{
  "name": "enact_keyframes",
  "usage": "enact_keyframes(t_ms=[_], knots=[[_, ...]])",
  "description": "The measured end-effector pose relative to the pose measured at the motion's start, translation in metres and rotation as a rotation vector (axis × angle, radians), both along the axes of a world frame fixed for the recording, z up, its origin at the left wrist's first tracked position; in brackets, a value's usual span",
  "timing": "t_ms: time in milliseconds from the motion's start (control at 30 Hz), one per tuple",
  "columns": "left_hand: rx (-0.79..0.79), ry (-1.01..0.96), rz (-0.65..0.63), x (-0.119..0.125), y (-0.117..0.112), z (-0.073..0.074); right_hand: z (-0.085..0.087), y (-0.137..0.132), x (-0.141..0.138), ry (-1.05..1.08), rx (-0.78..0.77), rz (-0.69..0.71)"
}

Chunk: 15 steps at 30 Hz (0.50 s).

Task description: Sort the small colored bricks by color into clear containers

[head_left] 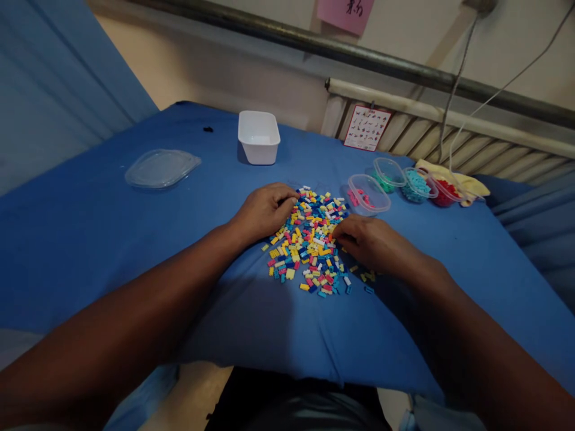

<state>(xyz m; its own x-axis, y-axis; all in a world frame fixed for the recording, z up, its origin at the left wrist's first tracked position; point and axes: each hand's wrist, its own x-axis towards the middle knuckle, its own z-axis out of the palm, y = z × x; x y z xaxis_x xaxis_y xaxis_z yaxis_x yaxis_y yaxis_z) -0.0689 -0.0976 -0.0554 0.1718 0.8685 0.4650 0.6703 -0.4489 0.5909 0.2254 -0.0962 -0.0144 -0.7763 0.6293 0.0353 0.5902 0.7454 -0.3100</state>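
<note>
A loose pile of small toy building bricks [309, 239] in yellow, blue, pink, white and teal lies spread on the blue cloth. At the pile's upper left edge rests my left hand [268, 209], its fingers curled and thumb close to the index finger. Whatever those fingers hold, if anything, is hidden. From the right side, my right hand [366, 240] reaches into the pile with fingertips pinched together. An orange brick [331, 237] shows right at those fingertips. A clear plastic tub [369, 193] with some pink bricks stands just beyond my right hand.
Further right stand clear tubs of green bricks [384, 181], light blue bricks [416, 184] and red bricks [444, 193], beside a yellow cloth [467, 179]. A white box [259, 149] and a clear lid [162, 169] lie back left. A radiator [413, 129] runs behind the table.
</note>
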Motion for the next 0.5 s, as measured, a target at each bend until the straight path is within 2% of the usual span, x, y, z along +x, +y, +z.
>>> enact_keyframes(t_ms=[233,333,500], knots=[[-0.015,-0.013,0.003,0.000,-0.001,0.001,0.000,-0.003,0.002,0.008,0.032,0.003],[-0.027,-0.002,0.001,0.000,-0.001,0.001,0.004,0.003,0.011,0.110,0.099,-0.017],[-0.038,-0.005,-0.012,0.000,0.000,0.001,0.013,0.027,0.036,0.317,0.359,-0.252]])
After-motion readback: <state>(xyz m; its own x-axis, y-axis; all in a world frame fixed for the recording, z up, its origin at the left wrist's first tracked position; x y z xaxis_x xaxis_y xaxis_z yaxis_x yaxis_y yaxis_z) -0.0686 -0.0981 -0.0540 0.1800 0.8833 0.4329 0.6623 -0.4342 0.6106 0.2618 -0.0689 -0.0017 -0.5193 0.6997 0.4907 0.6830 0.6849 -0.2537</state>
